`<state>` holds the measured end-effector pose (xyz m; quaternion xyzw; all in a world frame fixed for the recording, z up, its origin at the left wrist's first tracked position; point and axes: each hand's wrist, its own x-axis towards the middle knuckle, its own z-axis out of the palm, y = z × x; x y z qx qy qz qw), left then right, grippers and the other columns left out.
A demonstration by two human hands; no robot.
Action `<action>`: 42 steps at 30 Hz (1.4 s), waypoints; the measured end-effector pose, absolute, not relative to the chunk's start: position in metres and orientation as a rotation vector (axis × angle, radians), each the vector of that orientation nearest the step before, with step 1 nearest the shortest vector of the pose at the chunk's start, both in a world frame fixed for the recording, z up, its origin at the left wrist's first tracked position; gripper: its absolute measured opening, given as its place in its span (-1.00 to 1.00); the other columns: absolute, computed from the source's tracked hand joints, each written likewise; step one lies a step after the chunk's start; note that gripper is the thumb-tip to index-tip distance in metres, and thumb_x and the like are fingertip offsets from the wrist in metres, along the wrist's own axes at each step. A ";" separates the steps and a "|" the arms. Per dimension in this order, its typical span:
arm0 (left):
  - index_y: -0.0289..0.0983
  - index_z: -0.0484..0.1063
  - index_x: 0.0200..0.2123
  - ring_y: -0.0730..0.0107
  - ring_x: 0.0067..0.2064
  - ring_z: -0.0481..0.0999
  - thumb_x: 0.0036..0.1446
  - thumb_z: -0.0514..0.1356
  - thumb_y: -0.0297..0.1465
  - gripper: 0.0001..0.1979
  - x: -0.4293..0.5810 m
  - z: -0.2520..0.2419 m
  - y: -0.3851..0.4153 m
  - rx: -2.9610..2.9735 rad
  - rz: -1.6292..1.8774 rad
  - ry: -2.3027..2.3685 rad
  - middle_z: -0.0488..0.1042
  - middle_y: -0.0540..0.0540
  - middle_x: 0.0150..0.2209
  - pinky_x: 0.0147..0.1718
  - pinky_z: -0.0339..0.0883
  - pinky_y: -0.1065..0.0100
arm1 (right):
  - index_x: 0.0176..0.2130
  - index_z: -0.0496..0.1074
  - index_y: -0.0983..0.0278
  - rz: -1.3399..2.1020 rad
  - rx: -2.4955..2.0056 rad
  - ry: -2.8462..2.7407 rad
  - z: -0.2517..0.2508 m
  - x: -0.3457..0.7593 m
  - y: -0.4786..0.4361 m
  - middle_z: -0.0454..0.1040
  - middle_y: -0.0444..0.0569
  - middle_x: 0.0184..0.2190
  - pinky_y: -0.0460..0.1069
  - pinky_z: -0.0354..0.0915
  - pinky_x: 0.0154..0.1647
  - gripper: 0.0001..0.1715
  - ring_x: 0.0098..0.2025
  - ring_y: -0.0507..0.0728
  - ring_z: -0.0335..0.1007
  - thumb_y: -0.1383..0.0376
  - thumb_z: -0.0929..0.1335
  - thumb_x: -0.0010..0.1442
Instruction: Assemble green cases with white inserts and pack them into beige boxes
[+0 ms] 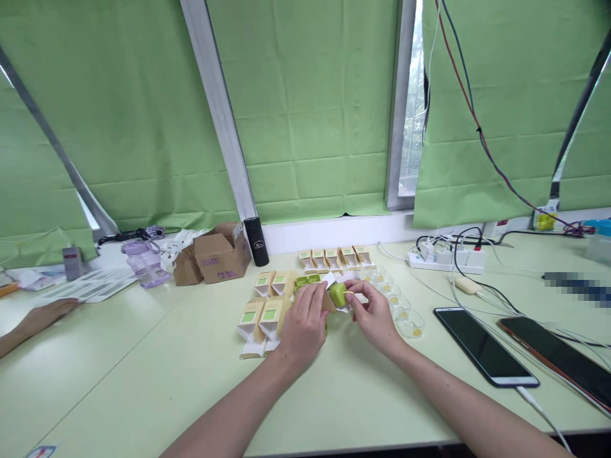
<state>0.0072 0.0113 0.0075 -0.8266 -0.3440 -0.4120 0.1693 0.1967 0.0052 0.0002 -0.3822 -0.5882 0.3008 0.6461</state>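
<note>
My left hand (304,324) is closed on a small tan and white carton (331,298) at the middle of the pale green table (143,369). My right hand (375,315) pinches a small green block (338,293) at the carton's open end. More green blocks (308,280) lie just behind my left hand. Flat cartons with green squares (261,316) lie to the left of my hands. A row of small upright cartons (334,257) stands further back. Clear plastic shells (401,308) with yellow dots run in a line to the right.
Two phones (484,346) lie on the right, one plugged in, with a power strip (446,257) and cables behind. A black cylinder (256,242), a brown cardboard box (219,254) and a purple bottle (143,261) stand at the back left. Another person's hand (42,315) rests at the left edge.
</note>
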 end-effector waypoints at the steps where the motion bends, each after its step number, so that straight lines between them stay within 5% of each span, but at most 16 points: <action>1: -0.17 -0.02 0.52 -0.03 0.25 0.47 0.37 0.10 -0.52 -0.29 0.007 0.008 0.011 -2.343 -1.176 -0.976 0.46 -0.30 0.21 0.21 0.47 -0.10 | -0.24 0.45 0.21 0.721 -0.869 -1.315 0.001 0.197 0.005 0.58 0.14 0.05 -0.03 0.43 -0.50 -0.61 -0.20 0.18 0.54 -0.05 0.43 0.32; 10: -0.19 0.07 0.49 -0.05 0.26 0.45 0.37 0.10 -0.55 -0.33 0.006 0.009 0.012 -2.289 -1.164 -0.969 0.47 -0.30 0.21 0.15 0.51 -0.04 | -0.37 0.38 0.22 1.189 -0.652 -1.200 0.019 0.210 0.003 0.65 0.08 -0.02 -0.06 0.38 -0.59 -0.50 -0.45 0.05 0.47 -0.07 0.57 0.12; 18: -0.20 0.23 0.41 -0.04 0.24 0.49 0.39 0.09 -0.50 -0.44 0.009 0.008 0.013 -2.334 -1.111 -0.819 0.51 -0.29 0.18 0.16 0.50 -0.04 | -0.41 0.37 0.21 1.437 -0.652 -1.365 0.019 0.205 0.004 0.43 -0.21 -0.59 -0.11 0.26 -0.63 -0.45 -0.59 0.01 0.31 -0.08 0.61 0.04; 28: -0.29 0.16 0.44 -0.01 0.23 0.46 0.35 0.11 -0.57 -0.38 -0.002 0.015 0.018 -2.185 -1.016 -1.007 0.51 -0.31 0.17 0.02 0.55 0.09 | -0.45 0.39 0.23 1.274 -0.822 -1.288 0.037 0.233 0.009 0.69 0.03 -0.39 -0.11 0.22 -0.60 -0.40 -0.53 0.05 0.43 -0.10 0.65 -0.10; 37: -0.24 0.09 0.49 -0.02 0.20 0.47 0.33 0.12 -0.57 -0.30 -0.008 0.018 0.024 -2.159 -1.062 -1.045 0.51 -0.31 0.15 0.00 0.54 0.09 | -0.45 0.39 0.23 1.242 -1.063 -1.525 0.040 0.253 0.009 0.64 0.00 -0.43 -0.09 0.04 -0.59 -0.54 -0.54 0.03 0.34 0.00 0.58 -0.05; 42: -0.25 0.11 0.47 -0.03 0.19 0.48 0.33 0.13 -0.57 -0.32 -0.008 0.018 0.025 -2.135 -1.076 -1.059 0.51 -0.31 0.14 -0.02 0.53 0.10 | -0.47 0.41 0.23 1.057 -1.249 -1.795 0.028 0.253 0.009 0.51 -0.11 -0.54 -0.06 0.17 -0.45 -0.73 -0.47 0.07 0.38 0.17 0.51 0.02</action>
